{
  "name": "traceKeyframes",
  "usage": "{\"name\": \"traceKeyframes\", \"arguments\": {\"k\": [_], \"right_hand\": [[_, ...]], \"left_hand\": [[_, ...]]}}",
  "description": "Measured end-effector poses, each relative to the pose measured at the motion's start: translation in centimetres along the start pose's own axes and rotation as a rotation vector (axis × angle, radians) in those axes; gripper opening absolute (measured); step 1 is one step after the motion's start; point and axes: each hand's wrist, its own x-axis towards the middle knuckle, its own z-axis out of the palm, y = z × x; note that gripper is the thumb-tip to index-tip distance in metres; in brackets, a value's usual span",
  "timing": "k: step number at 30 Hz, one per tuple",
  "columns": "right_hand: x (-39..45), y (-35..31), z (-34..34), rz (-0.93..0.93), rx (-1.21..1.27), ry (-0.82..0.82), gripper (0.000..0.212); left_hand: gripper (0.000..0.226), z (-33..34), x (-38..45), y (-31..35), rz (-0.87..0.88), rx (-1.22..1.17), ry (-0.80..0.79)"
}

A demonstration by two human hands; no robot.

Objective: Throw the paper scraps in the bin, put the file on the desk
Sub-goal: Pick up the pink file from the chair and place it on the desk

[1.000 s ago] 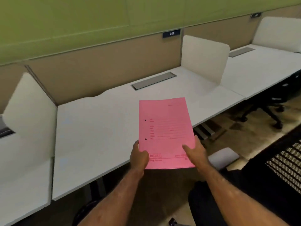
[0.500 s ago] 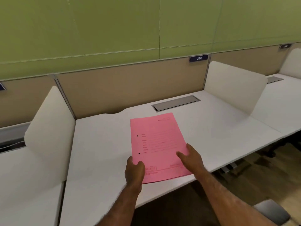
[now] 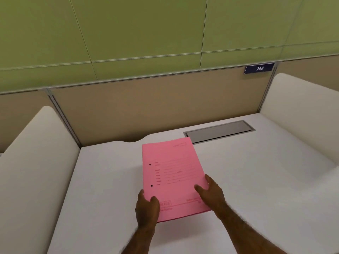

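A pink file [image 3: 172,173] with printed lines and two punch holes lies low over the white desk [image 3: 256,189], near its middle. My left hand [image 3: 146,208] grips the file's near left corner, thumb on top. My right hand [image 3: 212,195] holds the near right edge, fingers spread on the cover. Whether the file rests flat on the desk or hovers just above it, I cannot tell. No paper scraps or bin are in view.
White side dividers stand at the left [image 3: 36,162] and right [image 3: 302,116] of the desk. A grey cable hatch [image 3: 219,132] sits at the back right, just beyond the file. A tan partition with a "248" label [image 3: 259,68] and a green wall close the back.
Both hands have carried the file forward from the desk's front edge to over its middle. The view has moved closer to the desk, and the floor and chairs have dropped out of sight.
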Motion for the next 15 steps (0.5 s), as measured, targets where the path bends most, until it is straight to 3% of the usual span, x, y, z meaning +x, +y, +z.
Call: {"name": "traceKeyframes", "arguments": {"k": [15], "right_hand": [[21.1, 0.2, 4.8, 0.072, -0.049, -0.131, 0.069]], "left_hand": [[0.060, 10.4, 17.5, 2.7, -0.094, 0.171, 0.036]]}}
